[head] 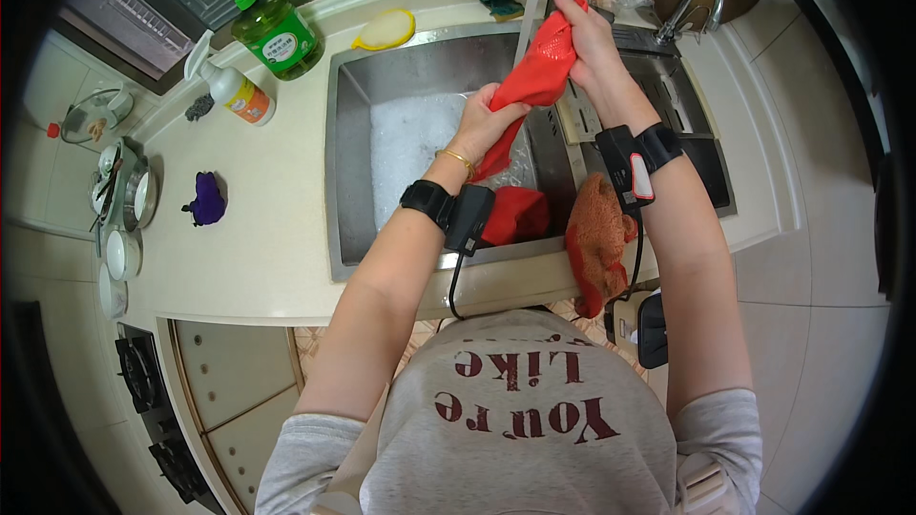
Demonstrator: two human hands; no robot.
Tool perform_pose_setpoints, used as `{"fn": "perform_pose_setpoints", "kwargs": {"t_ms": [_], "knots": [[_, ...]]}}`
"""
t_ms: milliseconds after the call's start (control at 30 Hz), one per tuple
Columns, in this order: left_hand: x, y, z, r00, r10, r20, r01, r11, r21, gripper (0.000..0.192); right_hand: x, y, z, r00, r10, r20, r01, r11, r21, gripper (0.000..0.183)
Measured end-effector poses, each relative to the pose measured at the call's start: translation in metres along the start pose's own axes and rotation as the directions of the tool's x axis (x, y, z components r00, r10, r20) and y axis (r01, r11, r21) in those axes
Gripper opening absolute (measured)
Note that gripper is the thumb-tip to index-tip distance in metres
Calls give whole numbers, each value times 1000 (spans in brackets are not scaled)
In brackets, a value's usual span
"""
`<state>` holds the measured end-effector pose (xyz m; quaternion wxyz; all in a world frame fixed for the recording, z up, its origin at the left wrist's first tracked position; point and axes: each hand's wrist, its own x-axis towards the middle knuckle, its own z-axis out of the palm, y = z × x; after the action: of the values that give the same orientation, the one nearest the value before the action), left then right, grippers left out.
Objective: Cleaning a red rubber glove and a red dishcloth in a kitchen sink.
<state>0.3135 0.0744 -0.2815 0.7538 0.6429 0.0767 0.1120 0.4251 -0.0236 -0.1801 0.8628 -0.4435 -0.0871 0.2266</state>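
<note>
A red glove-like item (537, 75) with a shiny, textured patch is stretched between my two hands over the sink. My left hand (489, 123) grips its lower middle, and the end below hangs toward the basin. At the far end, my right hand (588, 36) has fingers closed around it, near the tap. White suds (409, 150) fill much of the steel sink basin (351, 179). Another red piece (517, 214) rests at the front of the basin, partly hidden by my left wrist device. A fuzzy orange-brown cloth item (597, 229) with red parts drapes over the front edge.
Behind the sink are a green soap pump bottle (275, 39), a yellow-rimmed scrubber (386, 30) and a sponge (501, 3). A white spray bottle (240, 94) and purple bundle (207, 199) stand left. Bowls (123, 255) line the wall. A small tap (698, 3) rises right.
</note>
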Motion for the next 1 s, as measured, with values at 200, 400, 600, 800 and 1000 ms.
{"fn": "perform_pose_setpoints", "kwargs": {"t_ms": [200,400,600,800,1000], "knots": [[-2,21,3,984,-157,88,159,531,-832,46,-24,32,-14,836,-406,371,543,508,-669,20],[11,8,-5,968,-214,129,237,626,-743,45,-57,85,0,784,-247,570,616,192,-764,40],[17,-12,2,960,-279,0,189,651,-735,25,-42,89,8,823,-481,303,393,97,-914,27],[12,-17,11,976,-217,-30,164,815,-556,27,12,102,-30,818,-411,-402,-186,473,-861,38],[-4,-2,-14,956,-280,-92,255,942,-218,27,24,66,-27,945,-148,-291,-56,805,-591,39]]}}
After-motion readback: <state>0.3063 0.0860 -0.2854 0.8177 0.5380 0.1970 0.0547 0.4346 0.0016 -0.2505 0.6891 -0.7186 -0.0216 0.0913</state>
